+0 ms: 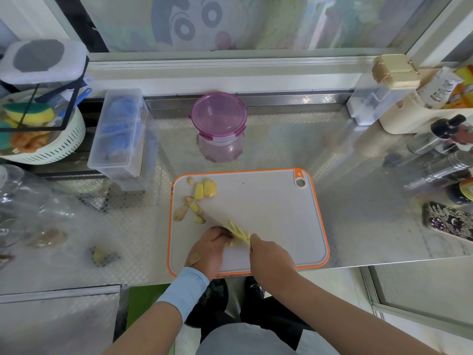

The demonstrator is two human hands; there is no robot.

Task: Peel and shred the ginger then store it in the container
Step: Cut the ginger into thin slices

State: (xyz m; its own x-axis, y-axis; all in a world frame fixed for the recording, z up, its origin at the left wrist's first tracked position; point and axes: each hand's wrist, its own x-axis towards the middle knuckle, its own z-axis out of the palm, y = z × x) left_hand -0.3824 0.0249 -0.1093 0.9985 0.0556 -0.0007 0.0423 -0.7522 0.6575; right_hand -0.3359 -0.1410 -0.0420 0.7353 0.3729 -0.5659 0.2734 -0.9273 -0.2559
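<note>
We pin the pale yellow ginger strips on the orange-rimmed grey plastic cutting board under the curled fingers of our left hand; our right hand grips a blurred knife beside them.

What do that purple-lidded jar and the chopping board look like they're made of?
Jar: clear, glossy, purple-tinted body, probably plastic or glass; snap-clip lid looks plastic. Chopping board: matte grey plastic, likely, with an orange moulded rim.

Grey cutting board with an orange rim, pale yellow ginger slices at its far left corner. The container lid is see-through purple, wrist sleeve light blue, counter silvery checkered.
</note>
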